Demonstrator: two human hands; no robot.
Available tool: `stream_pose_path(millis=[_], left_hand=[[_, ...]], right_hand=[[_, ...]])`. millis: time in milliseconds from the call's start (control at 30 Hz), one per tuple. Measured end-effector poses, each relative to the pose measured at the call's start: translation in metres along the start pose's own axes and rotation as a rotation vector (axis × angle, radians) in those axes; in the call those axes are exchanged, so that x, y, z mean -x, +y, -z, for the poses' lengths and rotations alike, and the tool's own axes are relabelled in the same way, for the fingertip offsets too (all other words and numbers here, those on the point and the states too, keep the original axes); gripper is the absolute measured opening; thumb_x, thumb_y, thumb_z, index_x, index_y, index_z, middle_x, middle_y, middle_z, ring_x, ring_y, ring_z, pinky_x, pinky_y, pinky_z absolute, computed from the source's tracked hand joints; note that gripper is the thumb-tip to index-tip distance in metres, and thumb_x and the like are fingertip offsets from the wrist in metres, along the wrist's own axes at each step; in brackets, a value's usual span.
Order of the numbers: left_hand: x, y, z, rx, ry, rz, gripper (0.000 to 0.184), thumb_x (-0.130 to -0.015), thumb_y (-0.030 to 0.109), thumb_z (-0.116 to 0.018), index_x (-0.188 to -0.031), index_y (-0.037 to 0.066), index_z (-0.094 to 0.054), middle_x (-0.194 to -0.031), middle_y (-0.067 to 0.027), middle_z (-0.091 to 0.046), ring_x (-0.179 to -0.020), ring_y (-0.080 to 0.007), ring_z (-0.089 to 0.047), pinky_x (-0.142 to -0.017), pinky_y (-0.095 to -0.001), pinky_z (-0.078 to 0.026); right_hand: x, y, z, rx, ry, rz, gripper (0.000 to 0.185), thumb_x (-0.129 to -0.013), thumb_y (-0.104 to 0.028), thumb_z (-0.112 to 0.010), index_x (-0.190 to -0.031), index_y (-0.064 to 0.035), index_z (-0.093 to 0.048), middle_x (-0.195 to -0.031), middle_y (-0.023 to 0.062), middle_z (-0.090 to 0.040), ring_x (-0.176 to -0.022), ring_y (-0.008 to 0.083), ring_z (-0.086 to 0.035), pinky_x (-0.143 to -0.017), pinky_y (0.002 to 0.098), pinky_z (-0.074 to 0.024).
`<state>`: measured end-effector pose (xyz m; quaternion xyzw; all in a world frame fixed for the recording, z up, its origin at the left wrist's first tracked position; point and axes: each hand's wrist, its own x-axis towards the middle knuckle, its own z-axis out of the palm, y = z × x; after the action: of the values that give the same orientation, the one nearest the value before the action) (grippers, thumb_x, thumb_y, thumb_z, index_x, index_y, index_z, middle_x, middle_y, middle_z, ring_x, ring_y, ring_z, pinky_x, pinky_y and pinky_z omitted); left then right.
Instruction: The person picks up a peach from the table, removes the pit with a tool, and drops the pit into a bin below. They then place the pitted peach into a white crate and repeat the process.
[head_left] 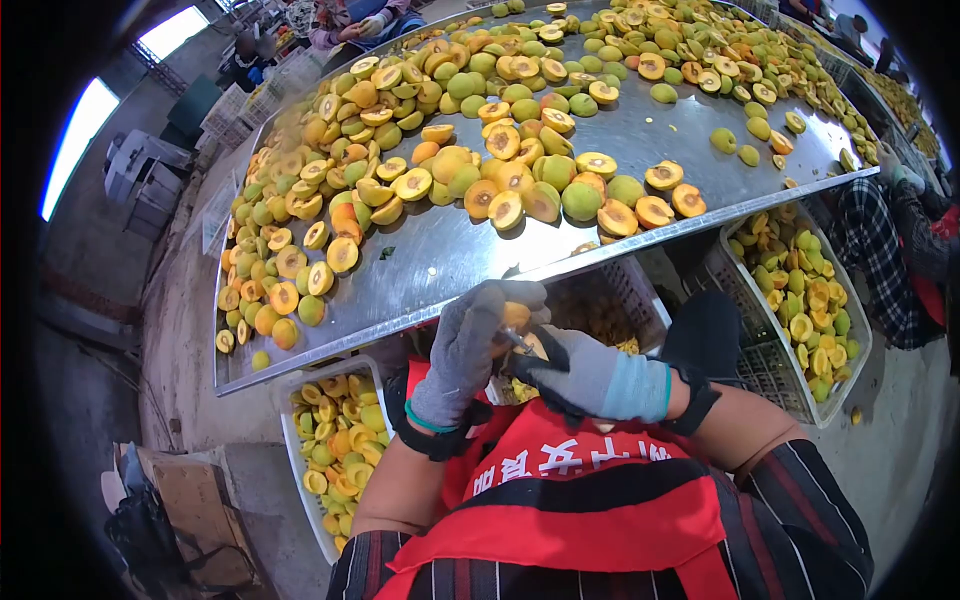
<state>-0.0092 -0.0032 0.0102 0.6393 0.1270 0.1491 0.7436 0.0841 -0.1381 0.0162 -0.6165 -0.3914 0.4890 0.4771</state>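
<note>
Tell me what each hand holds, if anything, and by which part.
The left hand grips a fruit piece around its sides; the right hand seems to hold a slim metal tool, its gripped end hidden.

The table is shiny, smooth metal. Both gloves are dull cloth. The apron is cloth. The left crate is plastic.

Tool partly out of sight within right grip

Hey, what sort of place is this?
Probably a fruit-processing workshop: a large metal table holds piles of halved fruit, crates of more stand below its edge, and another person is at its far side.
</note>
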Motion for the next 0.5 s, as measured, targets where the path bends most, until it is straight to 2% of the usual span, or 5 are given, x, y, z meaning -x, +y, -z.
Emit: stream_pose_path(millis=[100, 200, 333, 433, 500], left_hand=[[-0.005, -0.004, -0.003, -0.042, 0.058, -0.13, 0.054, -0.093, 0.044, -0.036, -0.107, -0.005, -0.054, -0.092, -0.0141, -0.062, -0.084, -0.0186, -0.06, -0.076, -0.0297, -0.048], [-0.005, -0.003, 0.0, -0.156, 0.055, -0.276, 0.053, -0.094, 0.043, -0.035, -0.106, -0.006, -0.054, -0.091, -0.0133, -0.062, -0.08, -0.0175, -0.06, -0.073, -0.028, -0.048], [-0.004, -0.002, -0.002, -0.032, 0.015, -0.039, 0.058, -0.093, 0.047, -0.034, -0.105, -0.005, -0.055, -0.09, -0.0147, -0.062, -0.08, -0.0188, -0.061, -0.072, -0.0274, -0.05], [-0.005, -0.007, 0.006, 0.054, -0.006, 0.014, 0.057, -0.093, 0.047, -0.034, -0.104, -0.005, -0.055, -0.091, -0.0147, -0.062, -0.081, -0.0194, -0.061, -0.073, -0.0292, -0.051], [-0.01, -0.017, 0.012, -0.357, 0.051, -0.077, 0.038, -0.095, 0.029, -0.035, -0.104, -0.001, -0.057, -0.091, -0.0115, -0.064, -0.081, -0.0189, -0.062, -0.074, -0.0291, -0.049]], right_hand=[[-0.002, 0.002, 0.004, -0.624, -0.242, -0.207, 0.03, -0.085, -0.029, -0.055, -0.094, -0.0012, -0.051, -0.069, 0.0147, -0.058, -0.055, 0.0213, -0.059, -0.053, 0.0341, -0.0472], [0.002, -0.005, -0.006, -0.337, -0.094, -0.173, 0.031, -0.085, -0.03, -0.056, -0.093, -0.0013, -0.051, -0.071, 0.0139, -0.059, -0.057, 0.0211, -0.059, -0.054, 0.0336, -0.0472], [-0.01, 0.013, -0.005, 0.499, 0.107, 0.309, 0.027, -0.087, -0.028, -0.052, -0.094, -0.0019, -0.05, -0.071, 0.0106, -0.059, -0.061, 0.0211, -0.058, -0.061, 0.0349, -0.0476], [-0.003, -0.021, 0.007, 0.069, -0.148, -0.042, 0.026, -0.088, -0.027, -0.05, -0.092, -0.0017, -0.051, -0.068, 0.0096, -0.058, -0.055, 0.0193, -0.057, -0.053, 0.0334, -0.0479], [-0.007, -0.02, 0.012, 0.016, -0.197, -0.048, 0.026, -0.088, -0.028, -0.05, -0.09, -0.0019, -0.051, -0.066, 0.0085, -0.056, -0.051, 0.0176, -0.055, -0.048, 0.0311, -0.0461]])
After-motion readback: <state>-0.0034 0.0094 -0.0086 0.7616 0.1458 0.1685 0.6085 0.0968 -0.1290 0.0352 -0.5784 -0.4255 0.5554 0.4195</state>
